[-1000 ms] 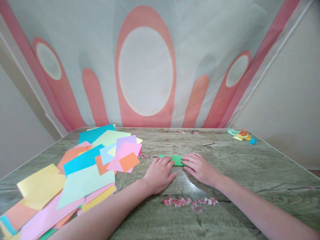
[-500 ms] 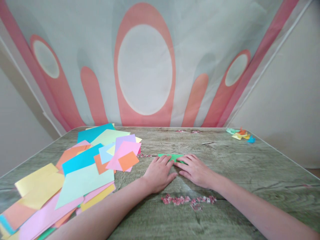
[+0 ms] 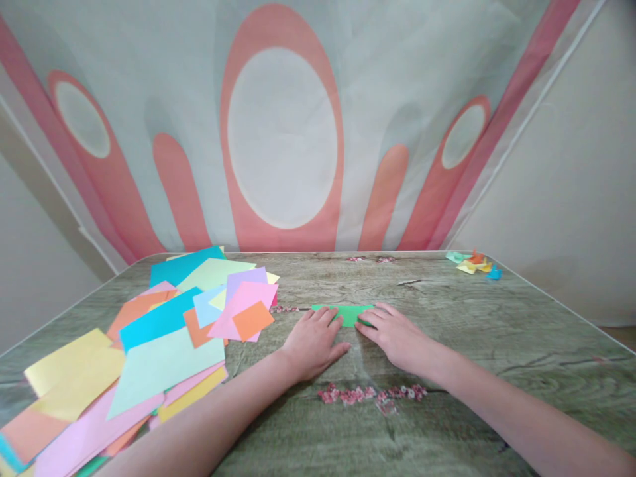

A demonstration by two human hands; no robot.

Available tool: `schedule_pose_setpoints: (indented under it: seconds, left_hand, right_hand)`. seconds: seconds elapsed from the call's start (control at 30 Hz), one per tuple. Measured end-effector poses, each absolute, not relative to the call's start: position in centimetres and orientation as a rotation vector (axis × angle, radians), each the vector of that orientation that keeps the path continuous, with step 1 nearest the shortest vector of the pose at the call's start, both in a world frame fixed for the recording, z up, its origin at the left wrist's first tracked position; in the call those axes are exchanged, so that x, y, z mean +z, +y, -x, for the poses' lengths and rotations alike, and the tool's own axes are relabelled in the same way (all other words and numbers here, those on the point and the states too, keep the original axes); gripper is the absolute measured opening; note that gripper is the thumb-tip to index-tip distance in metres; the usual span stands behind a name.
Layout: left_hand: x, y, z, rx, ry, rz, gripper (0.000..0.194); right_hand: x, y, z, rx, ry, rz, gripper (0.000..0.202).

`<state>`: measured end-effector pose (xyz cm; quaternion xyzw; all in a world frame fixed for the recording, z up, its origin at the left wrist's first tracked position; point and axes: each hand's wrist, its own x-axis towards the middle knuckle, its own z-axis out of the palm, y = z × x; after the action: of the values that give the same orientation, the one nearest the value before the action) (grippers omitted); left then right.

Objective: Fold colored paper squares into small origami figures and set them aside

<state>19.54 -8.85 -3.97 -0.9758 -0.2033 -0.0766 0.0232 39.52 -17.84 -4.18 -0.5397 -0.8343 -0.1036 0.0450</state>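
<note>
A green strip of folded paper [image 3: 350, 316] lies flat on the table, its long side running left to right. My left hand [image 3: 317, 341] rests on the strip's left part, fingers stretched out and thumb apart. On the right end of the paper lies my right hand [image 3: 392, 334], its fingers extended over the near corner and edge. The middle of the strip shows between the two hands; both of its ends are partly covered by fingers.
Many loose coloured sheets [image 3: 166, 368] overlap across the table's left side, with a small orange square [image 3: 253, 320] nearest my left hand. Several small folded paper pieces [image 3: 474, 264] sit at the far right corner. A printed cloth [image 3: 283, 238] hangs behind the wood-patterned table [image 3: 447, 424].
My right hand has slid a little to the right, away from my left, so more of the green paper shows between them. The whole view has shifted slightly.
</note>
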Motion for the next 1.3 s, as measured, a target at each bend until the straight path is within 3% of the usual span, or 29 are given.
schedule_pose_setpoints:
  seconds: [0.37,0.87,1.3]
  left_hand:
    - [-3.8,-8.6,-19.4,-0.212,-0.604,3.031,0.051]
    - [-3.4,-8.8,-19.3,-0.223,-0.560,3.049,0.046]
    - [-2.4,-8.5,-19.0,-0.165,-0.547,3.071,0.041]
  right_hand:
    - [-2.8,-19.3,-40.0,-0.329,-2.470,1.926,0.019]
    - [-4.6,-18.2,-39.3,-0.306,-2.433,1.711,0.035]
    - [-4.8,-18.1,-39.1,-0.391,-2.489,1.693,0.035]
